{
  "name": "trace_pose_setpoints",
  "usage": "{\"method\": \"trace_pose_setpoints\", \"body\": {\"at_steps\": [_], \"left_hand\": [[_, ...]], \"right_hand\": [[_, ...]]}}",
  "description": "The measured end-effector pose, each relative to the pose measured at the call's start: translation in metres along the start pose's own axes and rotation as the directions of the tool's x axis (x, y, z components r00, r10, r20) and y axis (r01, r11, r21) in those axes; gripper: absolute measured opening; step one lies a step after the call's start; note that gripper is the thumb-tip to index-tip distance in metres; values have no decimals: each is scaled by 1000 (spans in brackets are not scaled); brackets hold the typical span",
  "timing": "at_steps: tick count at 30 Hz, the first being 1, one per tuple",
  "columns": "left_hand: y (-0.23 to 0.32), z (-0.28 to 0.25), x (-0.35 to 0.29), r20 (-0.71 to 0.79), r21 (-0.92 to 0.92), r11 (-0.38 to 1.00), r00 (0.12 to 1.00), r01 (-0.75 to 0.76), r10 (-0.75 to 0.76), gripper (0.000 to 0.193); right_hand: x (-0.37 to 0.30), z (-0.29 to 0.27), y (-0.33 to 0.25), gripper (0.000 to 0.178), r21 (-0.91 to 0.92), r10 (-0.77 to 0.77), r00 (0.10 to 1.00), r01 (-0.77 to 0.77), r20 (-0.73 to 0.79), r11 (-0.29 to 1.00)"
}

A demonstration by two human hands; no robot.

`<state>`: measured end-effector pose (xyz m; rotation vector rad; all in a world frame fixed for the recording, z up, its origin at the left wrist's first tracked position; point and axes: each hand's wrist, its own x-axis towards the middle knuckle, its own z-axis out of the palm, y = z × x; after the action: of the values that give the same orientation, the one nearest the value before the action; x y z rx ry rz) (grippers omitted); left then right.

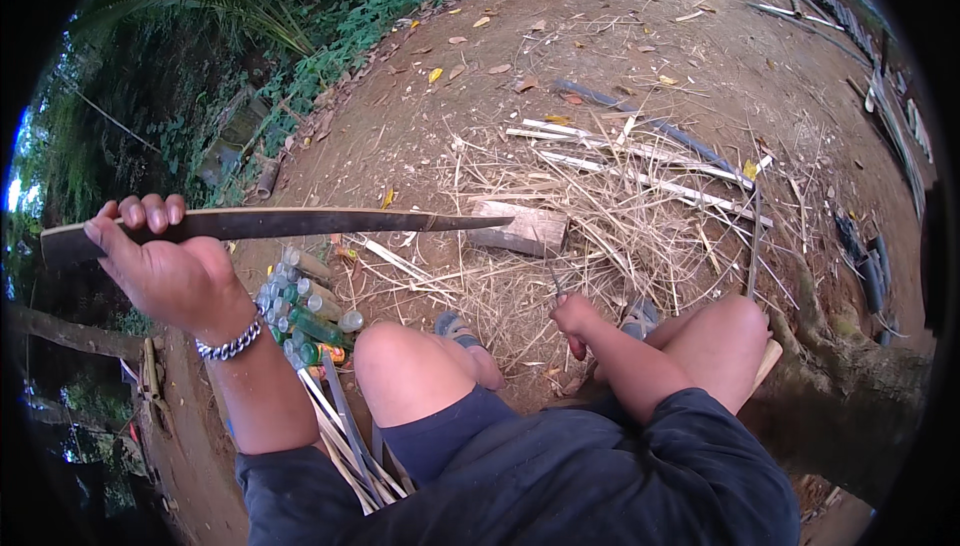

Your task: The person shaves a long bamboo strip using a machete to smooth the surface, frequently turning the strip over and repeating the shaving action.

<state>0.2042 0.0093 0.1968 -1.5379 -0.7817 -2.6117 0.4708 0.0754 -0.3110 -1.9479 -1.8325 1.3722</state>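
Note:
Raised at the left, my left hand [175, 271] is wrapped round the wide end of a long split bamboo strip [330, 222], dark on its face and pale along its upper edge. The strip runs nearly level to the right and tapers. Its thin tip appears over a short wooden block [520, 229] on the ground; I cannot tell whether they touch. Lower, between my knees, my right hand [575, 314] is closed round the handle of a knife [551, 271]. The narrow blade points up and away, towards the block, apart from the strip.
Pale shavings [610, 246] and split strips [650, 184] litter the dirt around the block. Several glass bottles [312, 318] lie left of my left knee, with more strips [345, 436] beside my thigh. A thick tree trunk [850, 396] stands at the right.

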Motion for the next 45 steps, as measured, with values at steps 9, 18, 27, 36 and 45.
{"method": "trace_pose_setpoints", "body": {"at_steps": [9, 18, 27, 36, 45], "left_hand": [[-14, 10, 21, 88, -81, 984, 984, 159, -152, 48], [1, 10, -7, 40, -121, 981, 989, 149, -145, 56], [39, 0, -45, 182, -206, 967, 977, 149, -112, 56], [64, -17, -79, 45, -126, 990, 998, 56, -51, 55], [67, -26, -91, -53, -92, 996, 999, -8, 3, 52]], "right_hand": [[-39, -27, -58, 40, 294, -77, 991, 106, -106, 950], [-106, -69, -133, 27, 214, -401, 906, 422, -138, 881], [-162, -70, -217, 25, 215, -721, 674, 737, -162, 641], [-164, -57, -184, 30, 203, -711, 703, 700, -27, 684], [-138, -35, -172, 30, 249, -644, 764, 632, -39, 734]]}}
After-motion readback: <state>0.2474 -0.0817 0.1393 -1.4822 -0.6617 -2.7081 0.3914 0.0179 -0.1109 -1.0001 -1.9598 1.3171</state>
